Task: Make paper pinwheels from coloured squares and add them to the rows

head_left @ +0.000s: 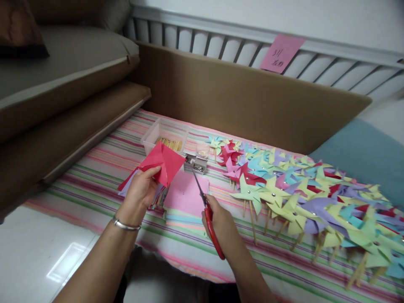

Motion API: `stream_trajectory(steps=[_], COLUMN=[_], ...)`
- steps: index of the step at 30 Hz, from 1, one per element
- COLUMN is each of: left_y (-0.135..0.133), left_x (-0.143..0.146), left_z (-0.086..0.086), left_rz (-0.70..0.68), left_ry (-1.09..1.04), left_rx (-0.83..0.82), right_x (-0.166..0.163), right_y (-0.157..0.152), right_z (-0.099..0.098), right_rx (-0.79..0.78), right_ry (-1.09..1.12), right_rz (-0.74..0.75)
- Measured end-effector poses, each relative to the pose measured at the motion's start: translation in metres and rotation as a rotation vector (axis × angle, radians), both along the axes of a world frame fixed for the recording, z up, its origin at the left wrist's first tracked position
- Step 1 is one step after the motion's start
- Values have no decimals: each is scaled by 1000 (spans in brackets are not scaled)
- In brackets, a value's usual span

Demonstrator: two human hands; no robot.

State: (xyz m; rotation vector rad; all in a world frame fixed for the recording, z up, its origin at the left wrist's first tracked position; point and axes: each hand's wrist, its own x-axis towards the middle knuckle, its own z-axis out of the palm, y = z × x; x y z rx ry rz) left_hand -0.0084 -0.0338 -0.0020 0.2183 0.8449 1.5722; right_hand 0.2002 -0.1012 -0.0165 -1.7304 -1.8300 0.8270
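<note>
My left hand (143, 187) pinches a red paper square (168, 162) by its lower left part, the thumb lying on top. Slits run in from some of the square's edges. In my right hand (221, 223) are red-handled scissors (211, 225), their blades pointing up and away, close to the square's right corner but apart from it. Below the square, a stack of coloured paper with a pink sheet (187, 195) on top lies on the striped cloth. More red and purple paper (128, 183) shows behind my left hand; whether I hold it too, I cannot tell.
Behind the paper stand a clear plastic box (160, 130) of short wooden sticks, a small round tub (202, 149) and a small box of metal pieces (198, 166). Many finished pinwheels (293, 210) fill the right side. Cushions (72, 71) border the left, a brown panel (240, 92) the back.
</note>
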Motion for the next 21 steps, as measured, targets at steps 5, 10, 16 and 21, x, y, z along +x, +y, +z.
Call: stream_trajectory(steps=[5,10,16,21], left_y=[-1,-2,-6,-11], left_x=[-3,1,16,31], left_z=[0,2,-2,-2], left_rz=[-18,-28,-147,-215], left_ry=[33,37,47,80], left_rx=[49,44,59,80], right_x=[11,20,5,-31], right_y=[6,8,18,42], right_z=[-2,-14,11,24], right_rx=[-101,-100,-101,-280], right_ry=[-273,-491,338,1050], right_rz=[42,50,-135,-121])
